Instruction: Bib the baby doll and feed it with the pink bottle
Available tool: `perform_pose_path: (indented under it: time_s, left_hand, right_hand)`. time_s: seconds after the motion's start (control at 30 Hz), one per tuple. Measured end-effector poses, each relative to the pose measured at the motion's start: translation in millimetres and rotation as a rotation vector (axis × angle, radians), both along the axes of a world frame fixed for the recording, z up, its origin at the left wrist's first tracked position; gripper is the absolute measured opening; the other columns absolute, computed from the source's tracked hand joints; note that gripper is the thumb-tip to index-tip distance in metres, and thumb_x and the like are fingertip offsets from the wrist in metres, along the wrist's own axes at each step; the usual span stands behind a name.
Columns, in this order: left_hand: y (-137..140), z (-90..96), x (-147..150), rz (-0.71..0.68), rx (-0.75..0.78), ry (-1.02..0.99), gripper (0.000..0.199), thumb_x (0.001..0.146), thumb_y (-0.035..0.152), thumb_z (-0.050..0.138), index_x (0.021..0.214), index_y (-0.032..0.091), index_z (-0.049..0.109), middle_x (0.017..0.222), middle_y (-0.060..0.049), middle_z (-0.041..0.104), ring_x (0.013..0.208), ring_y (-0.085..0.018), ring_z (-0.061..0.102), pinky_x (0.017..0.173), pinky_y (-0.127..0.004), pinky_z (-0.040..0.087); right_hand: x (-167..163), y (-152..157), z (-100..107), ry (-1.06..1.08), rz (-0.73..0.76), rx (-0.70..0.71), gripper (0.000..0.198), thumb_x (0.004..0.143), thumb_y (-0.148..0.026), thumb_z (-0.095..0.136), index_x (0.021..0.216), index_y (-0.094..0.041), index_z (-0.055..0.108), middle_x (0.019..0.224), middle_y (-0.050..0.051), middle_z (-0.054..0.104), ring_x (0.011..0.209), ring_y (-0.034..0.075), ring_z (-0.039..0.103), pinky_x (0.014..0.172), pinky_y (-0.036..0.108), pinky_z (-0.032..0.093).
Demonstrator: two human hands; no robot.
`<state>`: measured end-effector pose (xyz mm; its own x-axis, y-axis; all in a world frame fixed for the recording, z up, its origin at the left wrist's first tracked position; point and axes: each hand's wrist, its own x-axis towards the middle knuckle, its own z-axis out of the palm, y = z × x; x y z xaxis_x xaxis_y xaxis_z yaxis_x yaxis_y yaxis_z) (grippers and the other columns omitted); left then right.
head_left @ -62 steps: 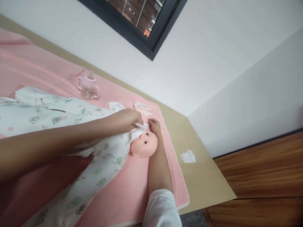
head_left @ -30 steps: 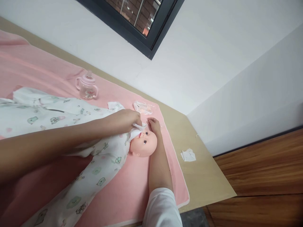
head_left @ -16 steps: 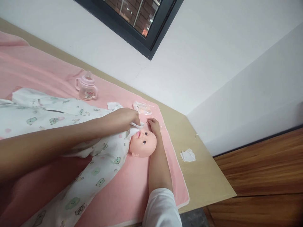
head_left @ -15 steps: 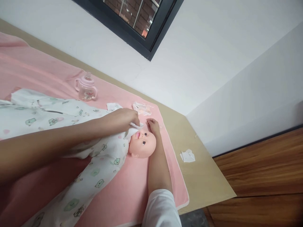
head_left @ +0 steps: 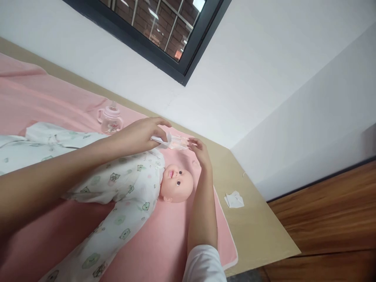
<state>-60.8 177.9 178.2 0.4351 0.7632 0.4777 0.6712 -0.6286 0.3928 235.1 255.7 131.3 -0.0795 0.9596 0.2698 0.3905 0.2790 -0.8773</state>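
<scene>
Up above doll (head_left: 176, 183), left hand (head_left: 141, 133) pinching white wipe (head_left: 160, 140), baby bottle (head_left: 110, 119) upright.

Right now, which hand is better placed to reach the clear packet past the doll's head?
Right. The right hand already has its fingertips at the clear packet, open and free. The left hand is pinching a white wipe, so it looks occupied.

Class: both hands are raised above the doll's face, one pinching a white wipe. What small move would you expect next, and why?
Probably the left hand carries the white wipe toward the clear packet that the right hand touches: both hover past the doll, whose face is uncovered.
</scene>
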Motion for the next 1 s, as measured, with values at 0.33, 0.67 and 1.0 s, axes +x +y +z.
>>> perform_pose_path:
  time_s: [0.33, 0.67, 1.0]
  left_hand:
    - [6, -2.9, -3, -0.014, -0.004, -0.002, 0.033, 0.085, 0.031, 0.049, 0.101, 0.024, 0.077, 0.149, 0.0, 0.052, 0.134, -0.029, 0.048, 0.111, -0.037, 0.039]
    - [17, 0.1, -11, 0.048, -0.061, 0.033, 0.037, 0.088, 0.034, 0.048, 0.112, 0.019, 0.072, 0.141, -0.005, 0.06, 0.122, -0.025, 0.059, 0.098, -0.03, 0.044]
    - [39, 22.3, -80, 0.367, -0.126, 0.071, 0.043, 0.093, 0.042, 0.052, 0.122, 0.015, 0.069, 0.111, -0.006, 0.071, 0.093, -0.021, 0.06, 0.082, -0.029, 0.041]
  right_hand:
    - [-98, -85, 61, -0.44, 0.316, 0.383, 0.055, 0.088, -0.047, 0.068, 0.139, -0.032, 0.052, 0.132, 0.005, 0.064, 0.128, 0.024, 0.055, 0.113, 0.046, 0.041]
    - [-93, -83, 60, -0.436, 0.197, 0.4, 0.033, 0.09, -0.036, 0.065, 0.121, -0.027, 0.064, 0.097, 0.002, 0.07, 0.095, 0.018, 0.063, 0.092, 0.033, 0.051]
    - [-50, -54, 56, -0.335, -0.102, 0.125, 0.05, 0.079, -0.026, 0.068, 0.128, -0.026, 0.061, 0.088, 0.0, 0.064, 0.067, 0.011, 0.057, 0.069, 0.029, 0.05]
